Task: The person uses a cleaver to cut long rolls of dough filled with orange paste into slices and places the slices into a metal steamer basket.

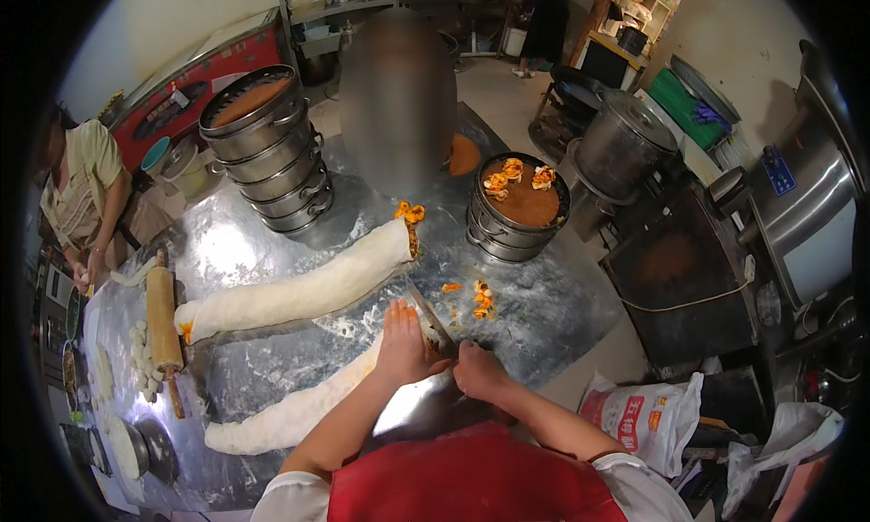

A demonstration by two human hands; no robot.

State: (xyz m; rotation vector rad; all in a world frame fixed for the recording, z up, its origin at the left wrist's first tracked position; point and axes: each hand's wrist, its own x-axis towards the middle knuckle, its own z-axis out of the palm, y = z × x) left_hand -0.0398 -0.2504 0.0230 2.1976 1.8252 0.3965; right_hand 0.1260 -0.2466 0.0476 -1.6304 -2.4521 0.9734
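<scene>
My right hand (479, 372) grips the handle of a knife (435, 321). The blade points away from me and leftward, beside the cut end of the near filled dough roll (285, 416). My left hand (402, 342) lies flat over that end of the roll, fingers stretched out, and partly hides it. Farther off, a second thick dough roll (306, 294) runs across the metal table (272, 366), with dark and orange filling at its right end. An orange filled piece (410, 212) sits just beyond that end. Orange scraps (482, 299) lie right of the blade.
A steamer (506, 247) on the right holds several filled pieces on its liner. Stacked steamers (272, 165) stand far left. A rolling pin (165, 318) and small dough lumps (143, 362) lie left. Another person (95, 189) works there. A blurred patch (397, 100) covers the far side.
</scene>
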